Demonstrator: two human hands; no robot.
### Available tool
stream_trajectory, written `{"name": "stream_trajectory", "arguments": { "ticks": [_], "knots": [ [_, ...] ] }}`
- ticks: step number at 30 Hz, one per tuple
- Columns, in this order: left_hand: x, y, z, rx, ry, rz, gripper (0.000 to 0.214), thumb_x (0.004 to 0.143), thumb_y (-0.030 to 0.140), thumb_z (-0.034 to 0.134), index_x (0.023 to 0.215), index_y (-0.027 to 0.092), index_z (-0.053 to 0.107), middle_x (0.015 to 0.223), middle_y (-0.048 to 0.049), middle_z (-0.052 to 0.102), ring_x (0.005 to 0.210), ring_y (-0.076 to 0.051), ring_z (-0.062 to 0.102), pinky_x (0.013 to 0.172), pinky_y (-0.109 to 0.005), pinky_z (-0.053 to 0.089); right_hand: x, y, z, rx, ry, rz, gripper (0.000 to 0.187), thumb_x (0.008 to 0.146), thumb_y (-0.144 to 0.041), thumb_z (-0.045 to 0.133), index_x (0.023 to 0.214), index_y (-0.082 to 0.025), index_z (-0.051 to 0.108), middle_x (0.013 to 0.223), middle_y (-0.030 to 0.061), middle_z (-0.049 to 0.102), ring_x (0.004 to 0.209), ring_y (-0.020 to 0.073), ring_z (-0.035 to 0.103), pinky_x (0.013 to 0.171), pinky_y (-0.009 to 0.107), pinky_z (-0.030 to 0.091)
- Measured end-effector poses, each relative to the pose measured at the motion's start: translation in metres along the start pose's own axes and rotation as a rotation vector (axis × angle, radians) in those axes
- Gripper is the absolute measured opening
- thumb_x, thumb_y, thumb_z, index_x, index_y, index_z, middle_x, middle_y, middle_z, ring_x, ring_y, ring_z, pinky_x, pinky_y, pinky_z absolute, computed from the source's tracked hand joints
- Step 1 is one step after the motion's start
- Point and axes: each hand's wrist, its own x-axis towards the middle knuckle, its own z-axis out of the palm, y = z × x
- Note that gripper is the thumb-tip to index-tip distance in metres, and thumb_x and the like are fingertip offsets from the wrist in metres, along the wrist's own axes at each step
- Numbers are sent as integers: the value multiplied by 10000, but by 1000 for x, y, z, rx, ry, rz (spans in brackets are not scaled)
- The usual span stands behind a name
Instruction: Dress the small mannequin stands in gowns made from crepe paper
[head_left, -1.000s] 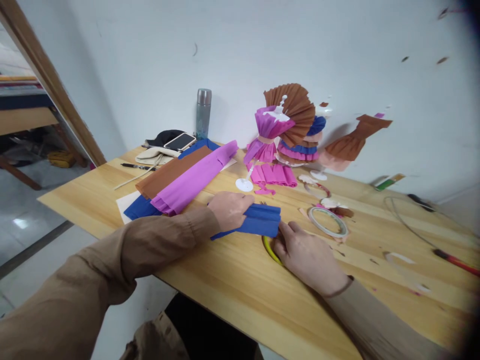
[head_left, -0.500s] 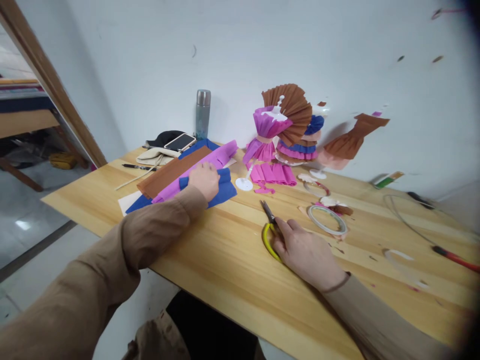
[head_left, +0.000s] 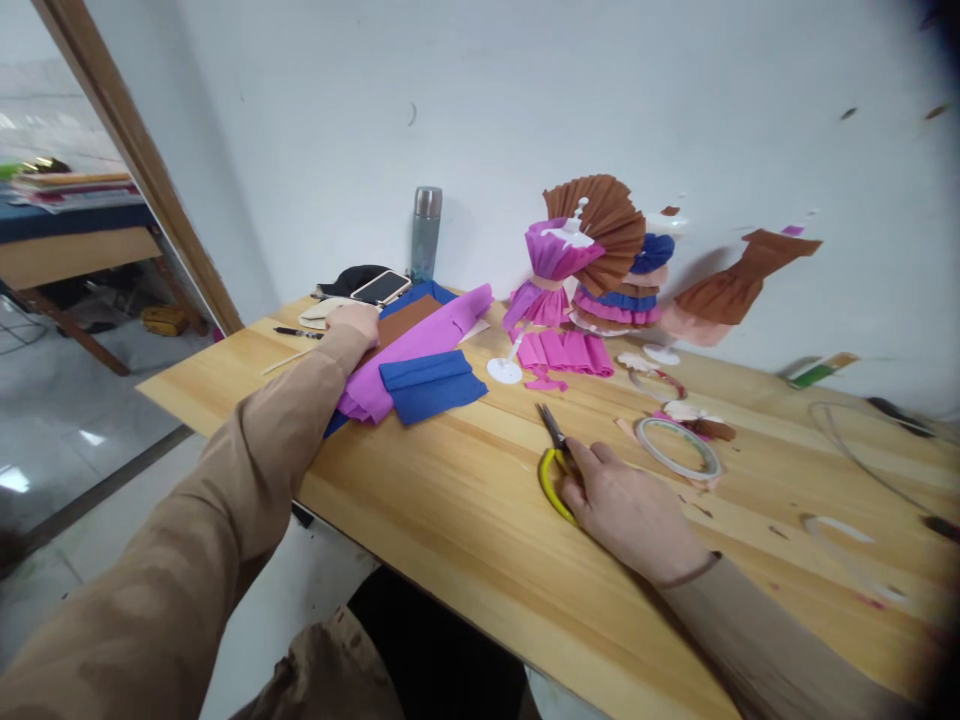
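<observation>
My left hand [head_left: 352, 322] reaches far left across the table [head_left: 465, 520] and rests at the far end of a brown crepe sheet [head_left: 403, 318], beside a cream cloth [head_left: 319, 313]. Its fingers are hidden. A folded blue crepe piece [head_left: 431, 385] lies loose on the wood against a long purple crepe roll [head_left: 420, 345]. My right hand [head_left: 634, 510] lies closed over the yellow handles of scissors [head_left: 553, 470], whose blades point away from me.
Paper-dress dolls [head_left: 581, 255] stand by the wall, pleated pink paper [head_left: 566, 350] before them. A tape ring [head_left: 679, 448], paper scraps, a phone [head_left: 384, 287], a steel bottle [head_left: 425, 232] and a pen [head_left: 296, 332] lie about. A doorway opens at left.
My left hand carried the blue piece left, set it down by the purple roll, let go and reached further left to the brown sheet. The right hand stayed on the scissors.
</observation>
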Motion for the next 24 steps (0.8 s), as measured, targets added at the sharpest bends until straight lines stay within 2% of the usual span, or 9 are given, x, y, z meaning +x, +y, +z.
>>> {"name": "stream_trajectory", "arguments": {
  "ticks": [5,12,16,19,22,24],
  "knots": [
    [4,-3,13,62,49,-17,397,784,131,558,1166,59,641,1245,-258,623,1181,-350,579,939,-415,468,0,-1,-3,-5,-5,2,311,954,-292,380,1152,-150,574,949,87,647,708,204,648,516,307,203],
    [5,-6,-1,1,93,45,390,849,243,479,1171,74,621,1237,-236,633,1140,-322,612,895,-364,482,0,-3,-5,-2,-6,-1,294,948,-285,394,1136,-153,579,938,82,646,704,194,642,521,304,177],
    [8,-6,9,-23,22,91,459,780,384,634,1128,84,630,1193,-214,659,1093,-316,629,862,-337,487,0,-2,-4,-3,8,-1,301,948,-284,400,1144,-146,583,951,95,648,704,193,639,519,307,187],
    [11,-6,18,-35,-19,77,472,673,410,759,1012,95,664,1042,-163,714,1003,-276,653,834,-294,484,0,-3,-4,-5,12,-1,303,946,-278,409,1160,-150,580,956,91,648,692,183,635,518,306,197],
    [10,-7,18,-65,12,56,455,699,438,751,1013,124,654,935,-73,727,974,-211,641,862,-270,467,0,-3,-4,-6,17,-2,302,951,-283,410,1162,-152,581,947,86,649,696,175,637,516,303,211],
    [6,-7,12,-83,51,47,428,749,424,707,1054,131,641,973,-77,719,997,-217,634,880,-290,461,1,-3,-4,-4,22,-5,304,952,-290,412,1167,-155,580,945,84,651,704,178,641,513,302,220]
  ]
}}
